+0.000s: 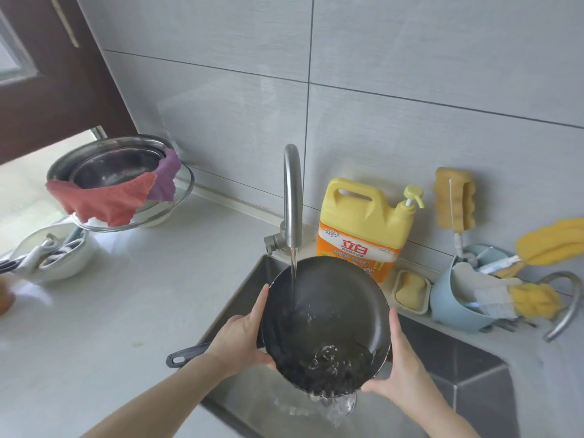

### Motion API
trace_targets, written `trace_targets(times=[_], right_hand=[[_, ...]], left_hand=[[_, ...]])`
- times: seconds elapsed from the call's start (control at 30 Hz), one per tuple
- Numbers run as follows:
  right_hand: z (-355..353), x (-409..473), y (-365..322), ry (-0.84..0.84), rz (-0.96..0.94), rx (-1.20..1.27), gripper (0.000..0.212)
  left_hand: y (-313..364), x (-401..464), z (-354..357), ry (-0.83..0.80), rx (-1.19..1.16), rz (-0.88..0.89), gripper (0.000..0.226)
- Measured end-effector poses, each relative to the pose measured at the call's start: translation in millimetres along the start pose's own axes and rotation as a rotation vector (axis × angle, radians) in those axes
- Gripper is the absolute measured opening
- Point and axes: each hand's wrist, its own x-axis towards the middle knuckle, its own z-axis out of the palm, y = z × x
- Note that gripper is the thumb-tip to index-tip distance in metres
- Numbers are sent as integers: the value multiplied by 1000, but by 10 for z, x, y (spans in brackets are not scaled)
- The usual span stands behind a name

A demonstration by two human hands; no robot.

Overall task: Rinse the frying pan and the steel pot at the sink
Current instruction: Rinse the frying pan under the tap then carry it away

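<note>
Both hands grip the frying pan point(325, 327) by its rim over the sink point(458, 358), left hand point(240, 339) beside the handle and right hand point(398, 368) opposite, tilting it toward the person so water from the tap point(292, 197) runs across and spills off the low edge. The steel pot point(117, 165) waits on the desk point(126, 311), partly hidden under cloths point(104, 200).

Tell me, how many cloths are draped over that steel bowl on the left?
2: a red cloth hangs over the front rim of the steel bowl, and a purple cloth hangs over its right rim. Others may lie hidden inside.
</note>
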Motion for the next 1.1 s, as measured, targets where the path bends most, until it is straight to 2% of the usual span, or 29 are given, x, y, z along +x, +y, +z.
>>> trace_targets(times=[0.17,0.27,0.37,0.47,0.53,0.63,0.7,0.8,0.9,1.0,1.1], right_hand=[[43,-53,77,-123,184,11,155],[35,-85,99,-238,260,116,156],[82,-128,43,-287,262,244,145],[249,-175,-1,-242,200,361,135],[372,-184,15,-200,202,397,140],[441,-143,22,-114,219,384,149],[372,-96,-3,-43,192,346,152],[143,-24,-45,85,118,242,151],[-80,17,17,200,34,103,149],[-270,-21,73,284,-20,-3,143],[-449,-82,116,366,-83,-89,141]], left_hand=[[-39,106,-60,-251,-116,-9,144],[-154,226,-145,-419,-217,-12,141],[-211,282,-319,-501,-224,-7,140],[-173,290,-540,-528,-178,23,136],[-96,277,-646,-474,-83,49,133],[93,212,-712,-302,114,82,134],[176,203,-681,-193,161,106,134],[254,263,-577,-46,149,119,133],[250,343,-371,148,87,169,143],[275,398,-190,366,-7,320,148],[392,414,-71,516,-58,450,148]])
